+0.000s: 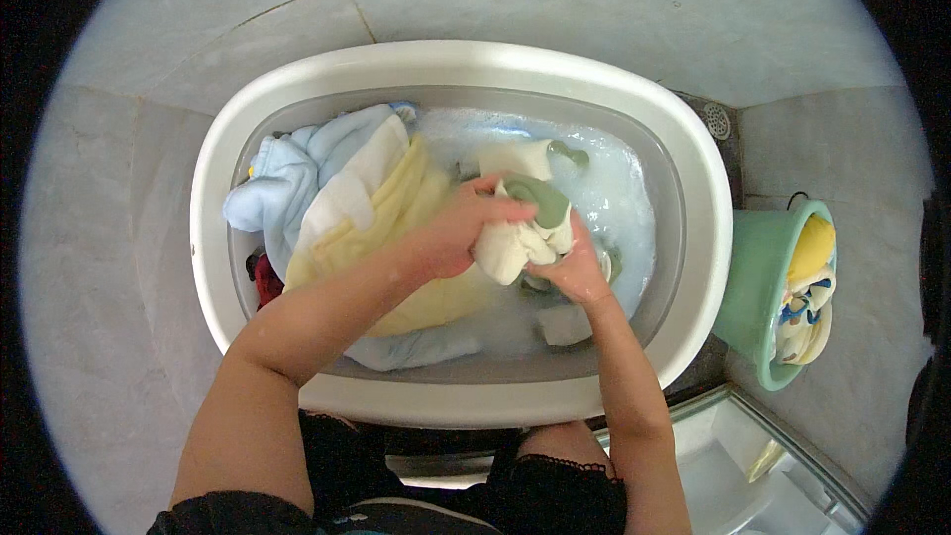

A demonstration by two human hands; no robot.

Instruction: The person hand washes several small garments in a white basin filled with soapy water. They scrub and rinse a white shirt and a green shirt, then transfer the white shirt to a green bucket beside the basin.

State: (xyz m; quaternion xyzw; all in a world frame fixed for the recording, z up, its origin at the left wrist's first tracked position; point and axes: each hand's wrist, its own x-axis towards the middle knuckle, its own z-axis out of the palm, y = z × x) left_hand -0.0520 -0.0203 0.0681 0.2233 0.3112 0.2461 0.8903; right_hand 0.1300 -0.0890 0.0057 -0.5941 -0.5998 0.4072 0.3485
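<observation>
Both hands grip a wet cream-and-green sock (501,253), bunched up above soapy water (609,178) in a white plastic tub (461,63). My left hand (464,227) holds it from the left, fingers over its top. My right hand (576,264) has it from the lower right. Behind it another cream sock with a green end (516,158) floats in the suds. A pale wet piece of cloth (566,325) lies below my right wrist. To the left are a yellow cloth (401,193), a white cloth (345,197) and a light blue fleece garment (286,171), heaped together.
Right of the tub a green bucket (754,275) holds a yellow item (811,247) and patterned cloth (806,312). A round floor drain (717,121) lies at the upper right. Dark red cloth (267,280) shows at the tub's left. A glass-edged enclosure (802,453) stands lower right.
</observation>
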